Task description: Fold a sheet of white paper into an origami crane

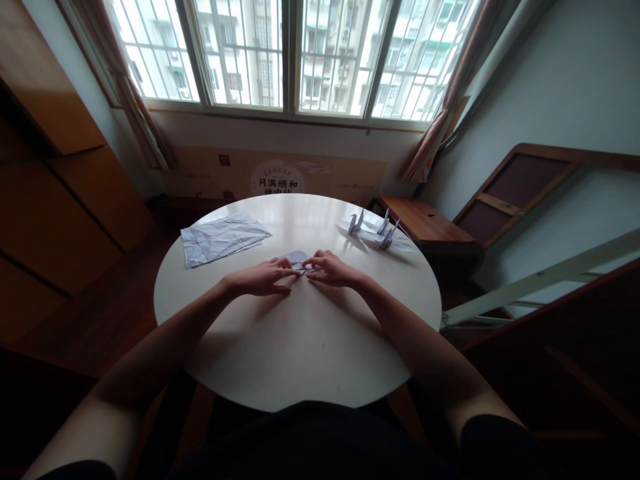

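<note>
A small piece of folded white paper (299, 257) lies on the round white table (310, 347) between my two hands. From its left side my left hand (263, 275) has its fingers on the paper, the thumb lower and nearer to me. My right hand (330, 267) grips the right part of the paper with bent fingers, thumb and fingertips close together. Both hands partly cover the paper, so its exact folds cannot be made out.
Creased white paper sheets (223, 235) lie at the table's back left. Several folded paper cranes (356, 223) stand at the back right. Behind the table are a wooden bench (425, 220) and a barred window (335, 60); orange cabinets (75, 200) line the left.
</note>
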The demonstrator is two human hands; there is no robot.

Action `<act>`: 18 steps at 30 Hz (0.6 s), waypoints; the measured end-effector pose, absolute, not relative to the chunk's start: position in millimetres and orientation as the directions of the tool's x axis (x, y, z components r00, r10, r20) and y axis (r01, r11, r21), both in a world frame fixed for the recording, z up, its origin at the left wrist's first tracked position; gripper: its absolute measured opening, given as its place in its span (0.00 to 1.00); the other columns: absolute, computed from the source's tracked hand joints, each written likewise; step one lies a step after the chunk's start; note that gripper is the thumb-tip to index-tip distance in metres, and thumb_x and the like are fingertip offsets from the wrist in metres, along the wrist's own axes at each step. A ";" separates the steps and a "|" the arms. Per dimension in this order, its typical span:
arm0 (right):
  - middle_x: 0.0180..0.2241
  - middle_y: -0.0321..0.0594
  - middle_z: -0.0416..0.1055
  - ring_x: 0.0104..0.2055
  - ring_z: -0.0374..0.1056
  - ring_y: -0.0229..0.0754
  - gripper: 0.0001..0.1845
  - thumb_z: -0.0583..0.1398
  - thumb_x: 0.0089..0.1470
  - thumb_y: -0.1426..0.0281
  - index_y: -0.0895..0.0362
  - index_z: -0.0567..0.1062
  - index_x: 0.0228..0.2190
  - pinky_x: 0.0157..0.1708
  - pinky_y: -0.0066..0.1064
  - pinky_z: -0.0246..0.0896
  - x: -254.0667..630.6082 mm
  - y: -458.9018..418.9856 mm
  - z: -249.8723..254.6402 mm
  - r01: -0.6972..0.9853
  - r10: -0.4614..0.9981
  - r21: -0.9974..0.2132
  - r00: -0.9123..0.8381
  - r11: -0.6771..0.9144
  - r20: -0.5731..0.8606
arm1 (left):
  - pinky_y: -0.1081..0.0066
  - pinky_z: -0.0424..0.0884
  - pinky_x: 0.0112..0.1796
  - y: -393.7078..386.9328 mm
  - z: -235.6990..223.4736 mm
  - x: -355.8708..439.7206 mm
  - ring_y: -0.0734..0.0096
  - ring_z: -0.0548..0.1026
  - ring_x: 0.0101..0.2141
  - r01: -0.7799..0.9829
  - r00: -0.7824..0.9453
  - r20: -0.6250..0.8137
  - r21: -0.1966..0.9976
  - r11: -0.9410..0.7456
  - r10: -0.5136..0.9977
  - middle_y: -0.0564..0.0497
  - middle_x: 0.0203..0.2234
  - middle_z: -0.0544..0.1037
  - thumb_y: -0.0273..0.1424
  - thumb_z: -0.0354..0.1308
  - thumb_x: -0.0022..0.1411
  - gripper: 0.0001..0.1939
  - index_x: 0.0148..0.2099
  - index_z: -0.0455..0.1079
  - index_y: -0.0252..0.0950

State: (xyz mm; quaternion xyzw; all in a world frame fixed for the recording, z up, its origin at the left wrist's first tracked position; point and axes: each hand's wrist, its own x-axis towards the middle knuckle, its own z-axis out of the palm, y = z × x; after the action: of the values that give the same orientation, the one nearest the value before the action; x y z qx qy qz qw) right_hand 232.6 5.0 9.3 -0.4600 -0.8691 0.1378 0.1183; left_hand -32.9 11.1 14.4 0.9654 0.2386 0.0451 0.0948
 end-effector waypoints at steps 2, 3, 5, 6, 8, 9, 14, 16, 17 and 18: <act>0.47 0.50 0.70 0.52 0.65 0.54 0.21 0.65 0.60 0.63 0.52 0.78 0.54 0.53 0.45 0.61 232.5 4.9 9.5 0.769 0.834 -0.350 -0.546 0.535 0.077 | 0.57 0.66 0.57 10.8 15.0 -32.3 0.50 0.69 0.56 0.459 0.879 0.034 0.206 -0.864 0.475 0.40 0.56 0.69 0.38 0.59 0.71 0.26 0.68 0.65 0.43; 0.47 0.50 0.70 0.52 0.65 0.54 0.21 0.65 0.60 0.63 0.52 0.78 0.54 0.53 0.45 0.61 232.5 4.9 9.5 0.768 0.834 -0.351 -0.546 0.536 0.080 | 0.57 0.66 0.57 10.6 15.5 -31.9 0.50 0.69 0.56 0.464 0.878 0.029 0.205 -0.862 0.479 0.40 0.57 0.69 0.38 0.59 0.71 0.26 0.68 0.65 0.42; 0.47 0.50 0.70 0.51 0.66 0.54 0.21 0.65 0.60 0.63 0.51 0.79 0.54 0.53 0.45 0.62 232.6 5.0 9.0 0.766 0.833 -0.350 -0.547 0.539 0.085 | 0.57 0.67 0.57 10.0 16.7 -31.1 0.50 0.69 0.56 0.471 0.875 0.018 0.201 -0.859 0.484 0.39 0.57 0.69 0.38 0.59 0.71 0.26 0.69 0.65 0.42; 0.47 0.49 0.70 0.51 0.66 0.53 0.21 0.65 0.59 0.63 0.51 0.79 0.53 0.53 0.45 0.62 232.7 5.1 8.7 0.765 0.832 -0.349 -0.548 0.541 0.088 | 0.57 0.67 0.57 9.7 17.2 -30.8 0.50 0.69 0.56 0.474 0.874 0.013 0.198 -0.858 0.486 0.39 0.57 0.68 0.38 0.59 0.71 0.26 0.69 0.65 0.42; 0.47 0.49 0.70 0.51 0.66 0.53 0.20 0.65 0.59 0.63 0.51 0.79 0.53 0.53 0.44 0.62 232.7 5.2 8.0 0.765 0.832 -0.346 -0.546 0.542 0.096 | 0.57 0.67 0.57 9.1 17.9 -30.3 0.50 0.69 0.57 0.479 0.872 0.009 0.196 -0.856 0.490 0.39 0.57 0.69 0.37 0.59 0.71 0.26 0.69 0.65 0.42; 0.46 0.49 0.70 0.51 0.66 0.53 0.20 0.65 0.59 0.63 0.51 0.79 0.53 0.53 0.44 0.62 232.7 5.2 7.8 0.767 0.833 -0.345 -0.544 0.542 0.100 | 0.57 0.66 0.58 8.9 17.8 -30.3 0.50 0.69 0.57 0.480 0.871 0.010 0.197 -0.855 0.491 0.39 0.57 0.69 0.37 0.60 0.71 0.26 0.69 0.65 0.41; 0.47 0.50 0.70 0.51 0.66 0.54 0.21 0.65 0.59 0.64 0.52 0.79 0.54 0.54 0.45 0.61 232.2 4.6 8.5 0.771 0.837 -0.350 -0.541 0.532 0.080 | 0.57 0.66 0.58 10.5 14.1 -32.0 0.50 0.69 0.57 0.474 0.873 0.025 0.196 -0.858 0.488 0.39 0.57 0.69 0.38 0.60 0.71 0.27 0.69 0.65 0.42; 0.47 0.50 0.70 0.51 0.65 0.54 0.21 0.65 0.59 0.63 0.52 0.79 0.54 0.54 0.46 0.61 232.3 4.2 9.2 0.768 0.834 -0.353 -0.546 0.535 0.078 | 0.58 0.67 0.57 11.7 12.4 -32.7 0.52 0.69 0.56 0.467 0.876 0.032 0.190 -0.864 0.480 0.40 0.57 0.69 0.38 0.59 0.71 0.27 0.69 0.64 0.43; 0.47 0.50 0.70 0.51 0.65 0.54 0.21 0.65 0.59 0.63 0.52 0.79 0.54 0.54 0.46 0.61 232.5 4.0 9.4 0.766 0.834 -0.354 -0.546 0.536 0.080 | 0.58 0.67 0.57 12.1 12.0 -32.9 0.52 0.69 0.56 0.464 0.878 0.035 0.189 -0.866 0.478 0.41 0.57 0.69 0.38 0.59 0.71 0.27 0.69 0.64 0.44; 0.47 0.50 0.70 0.51 0.65 0.54 0.21 0.65 0.60 0.63 0.52 0.79 0.54 0.54 0.46 0.61 232.6 3.8 9.6 0.765 0.833 -0.355 -0.547 0.537 0.081 | 0.58 0.67 0.57 12.3 11.8 -32.9 0.52 0.69 0.56 0.462 0.878 0.038 0.190 -0.866 0.477 0.41 0.56 0.69 0.38 0.59 0.71 0.26 0.69 0.64 0.44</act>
State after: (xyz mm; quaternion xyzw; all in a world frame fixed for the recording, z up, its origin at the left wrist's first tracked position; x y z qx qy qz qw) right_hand 232.6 3.8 9.6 -0.4604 -0.8681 0.1403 0.1210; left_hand -32.9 12.3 11.8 0.9650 0.2434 0.0418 0.0879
